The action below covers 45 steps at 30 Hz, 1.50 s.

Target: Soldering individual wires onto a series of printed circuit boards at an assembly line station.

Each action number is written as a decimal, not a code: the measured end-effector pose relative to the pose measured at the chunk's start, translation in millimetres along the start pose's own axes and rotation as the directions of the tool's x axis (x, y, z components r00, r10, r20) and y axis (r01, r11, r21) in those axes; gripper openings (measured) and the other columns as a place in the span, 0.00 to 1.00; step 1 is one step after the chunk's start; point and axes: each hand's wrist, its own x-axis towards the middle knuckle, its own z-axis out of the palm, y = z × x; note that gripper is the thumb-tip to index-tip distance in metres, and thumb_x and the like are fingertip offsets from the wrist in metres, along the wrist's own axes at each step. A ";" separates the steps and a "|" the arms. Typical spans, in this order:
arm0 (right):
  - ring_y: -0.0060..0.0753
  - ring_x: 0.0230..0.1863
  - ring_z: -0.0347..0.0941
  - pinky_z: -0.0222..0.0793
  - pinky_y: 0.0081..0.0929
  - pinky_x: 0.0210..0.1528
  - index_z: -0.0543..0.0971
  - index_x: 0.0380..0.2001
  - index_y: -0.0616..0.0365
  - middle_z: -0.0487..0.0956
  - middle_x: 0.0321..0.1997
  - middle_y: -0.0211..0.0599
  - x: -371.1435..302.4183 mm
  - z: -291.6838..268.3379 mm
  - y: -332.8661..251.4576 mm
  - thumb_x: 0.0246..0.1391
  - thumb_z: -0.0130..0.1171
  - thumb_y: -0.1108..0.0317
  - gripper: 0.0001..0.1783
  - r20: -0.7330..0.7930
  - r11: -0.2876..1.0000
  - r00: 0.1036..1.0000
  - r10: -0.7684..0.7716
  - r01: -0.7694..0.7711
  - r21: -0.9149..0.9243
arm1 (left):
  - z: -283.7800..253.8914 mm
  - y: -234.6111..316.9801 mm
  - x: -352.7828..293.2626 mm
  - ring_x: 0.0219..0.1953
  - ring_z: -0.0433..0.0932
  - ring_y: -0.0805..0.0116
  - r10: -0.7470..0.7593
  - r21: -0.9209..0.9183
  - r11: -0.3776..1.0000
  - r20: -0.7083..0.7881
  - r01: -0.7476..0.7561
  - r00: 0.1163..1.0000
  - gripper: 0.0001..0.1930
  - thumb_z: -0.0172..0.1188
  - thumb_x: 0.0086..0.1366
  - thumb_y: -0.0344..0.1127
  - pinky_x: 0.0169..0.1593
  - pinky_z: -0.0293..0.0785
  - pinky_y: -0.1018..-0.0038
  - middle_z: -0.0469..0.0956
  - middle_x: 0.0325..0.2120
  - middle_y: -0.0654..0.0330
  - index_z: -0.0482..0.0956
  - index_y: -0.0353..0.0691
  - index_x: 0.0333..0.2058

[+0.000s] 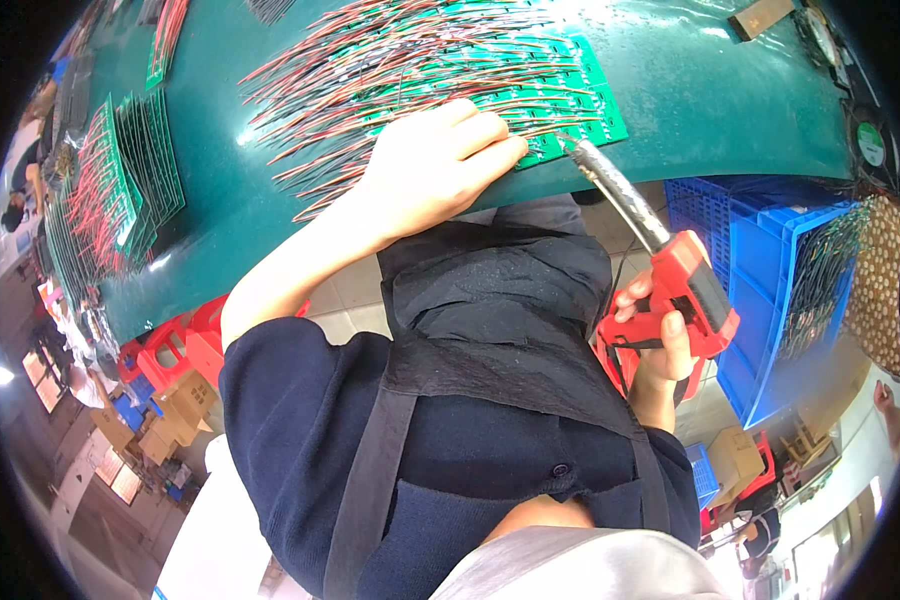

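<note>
My right hand (pixel 660 320) is wrapped around the handle of a red and black soldering gun (pixel 695 290). Its long metal barrel (pixel 625 195) slants up and left, and the tip is at the near right edge of a green circuit board panel (pixel 592 85). Many red and black wires (pixel 320 125) run leftward from the panel over the table. Across the nearest wires lies my left hand (pixel 440 155), fingers curled and pressed together at the panel's near edge; its fingertips are partly hidden. Whether the tip touches the board is too small to tell.
A green table (pixel 710 110) carries stacked wired boards (pixel 120 190) at the left and a small brown block (pixel 760 18) at the far right. Blue crates (pixel 755 270), one holding wired parts, stand right of me. Red stools (pixel 185 340) are at the lower left.
</note>
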 end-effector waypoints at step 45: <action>0.34 0.29 0.72 0.69 0.30 0.35 0.72 0.38 0.71 0.74 0.33 0.50 -4.1 -0.1 9.0 0.51 0.53 0.52 0.27 -0.062 0.999 0.998 -0.014 0.012 -0.034 | 3.4 5.3 14.3 0.28 0.75 0.66 -0.031 0.079 0.996 -0.090 0.038 0.995 0.13 0.67 0.47 0.30 0.31 0.72 0.71 0.75 0.26 0.65 0.80 0.45 0.34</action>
